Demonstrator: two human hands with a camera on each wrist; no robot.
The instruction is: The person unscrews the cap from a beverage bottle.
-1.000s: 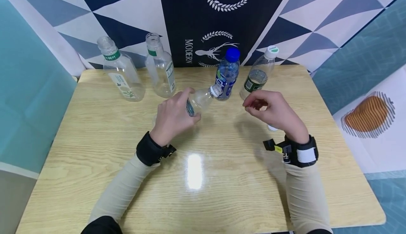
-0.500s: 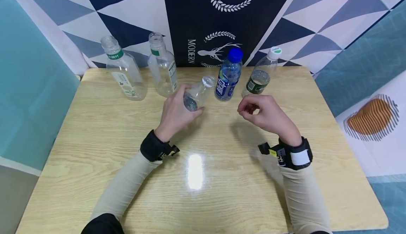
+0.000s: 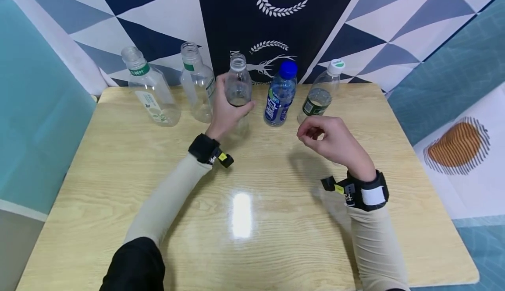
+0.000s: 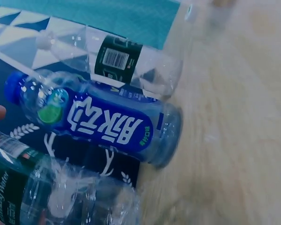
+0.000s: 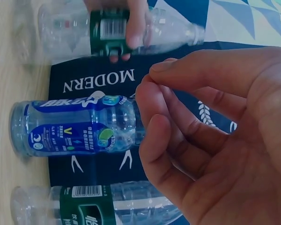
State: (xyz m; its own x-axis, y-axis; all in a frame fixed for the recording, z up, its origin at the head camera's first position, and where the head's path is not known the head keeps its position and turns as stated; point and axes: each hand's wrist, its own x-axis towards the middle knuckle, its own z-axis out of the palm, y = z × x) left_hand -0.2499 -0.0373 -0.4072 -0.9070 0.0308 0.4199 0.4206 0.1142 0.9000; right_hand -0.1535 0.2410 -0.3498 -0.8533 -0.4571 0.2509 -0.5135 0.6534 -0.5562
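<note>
My left hand (image 3: 225, 115) grips a clear plastic water bottle (image 3: 238, 83) at its middle, thumb on one side and fingers round the other. The bottle stands upright, mouth up and without a cap, near the back of the table; its dark green label shows in the right wrist view. My right hand (image 3: 329, 141) hovers over the table in front of a green-labelled water bottle (image 3: 317, 96) with a white cap. Its fingers are loosely curled, the thumb touching the index fingertip, with nothing seen between them. Between the hands stands a blue-capped drink bottle (image 3: 281, 96).
Two clear, capless bottles stand at the back left: one with a white label (image 3: 151, 100), the other with a green neck band (image 3: 198, 85). The wooden table (image 3: 276, 229) meets a patterned cloth (image 3: 272, 19) behind the bottle row.
My left hand has moved the water bottle from tilted over the table to upright at the back, in the row. My right hand has shifted slightly left, then stayed still.
</note>
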